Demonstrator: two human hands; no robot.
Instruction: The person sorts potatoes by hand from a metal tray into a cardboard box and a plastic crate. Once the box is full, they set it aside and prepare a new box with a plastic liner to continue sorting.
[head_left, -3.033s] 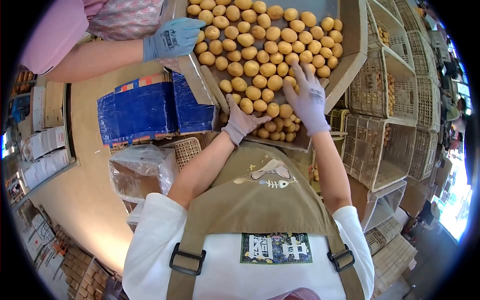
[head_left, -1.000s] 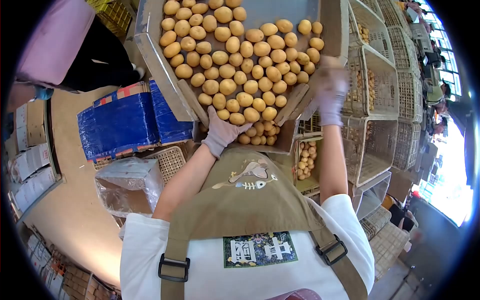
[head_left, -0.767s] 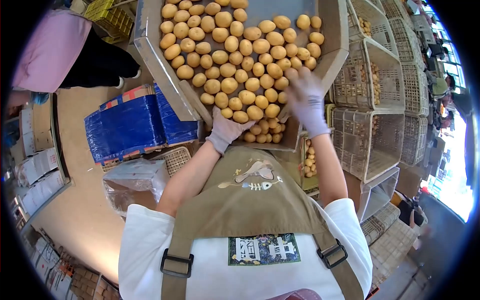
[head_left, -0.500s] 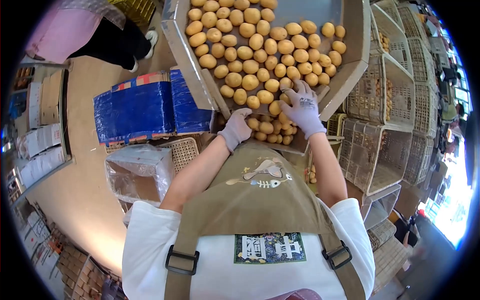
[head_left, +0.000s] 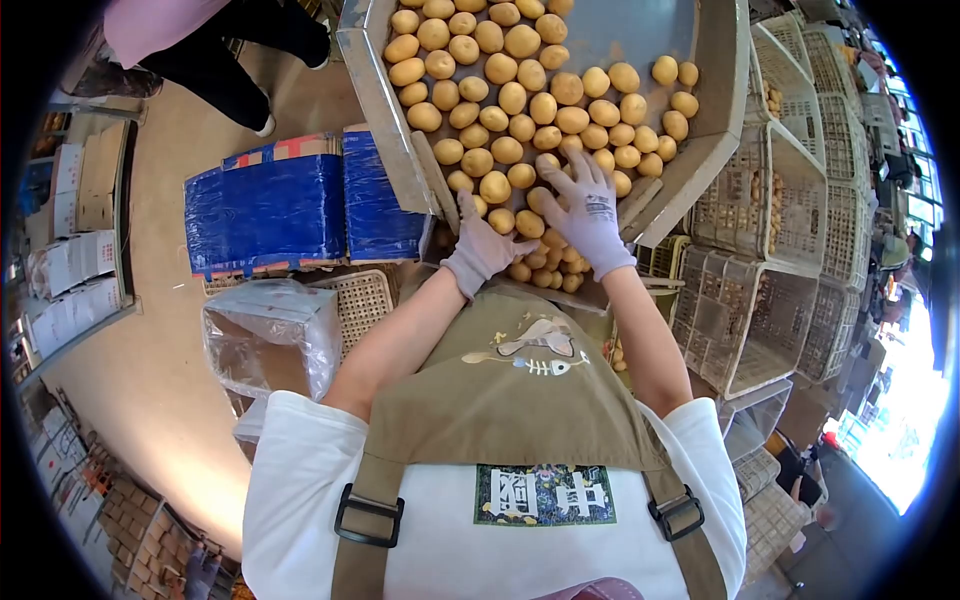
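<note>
Many small yellow potatoes [head_left: 573, 120] lie spread over a grey sloping tray [head_left: 640, 30] with raised side walls. My left hand [head_left: 484, 250], in a pale glove, is at the tray's narrow lower mouth on the left, thumb and forefinger apart beside the lowest potatoes. My right hand [head_left: 590, 215], gloved likewise, rests on potatoes at the right of the mouth with its fingers spread. Below and between my hands, more potatoes [head_left: 545, 272] are heaped in a container whose sides are mostly hidden.
Blue-wrapped boxes [head_left: 265, 215] stand left of the tray, above a plastic-covered carton [head_left: 270, 340] and a beige crate [head_left: 362, 305]. Stacked plastic crates [head_left: 745, 310], some holding potatoes, line the right side. Another person [head_left: 215, 60] stands at upper left.
My right hand has moved left over the potatoes, and my left hand has spread its fingers. Several potatoes have shifted down towards the mouth. The other person's legs have changed position.
</note>
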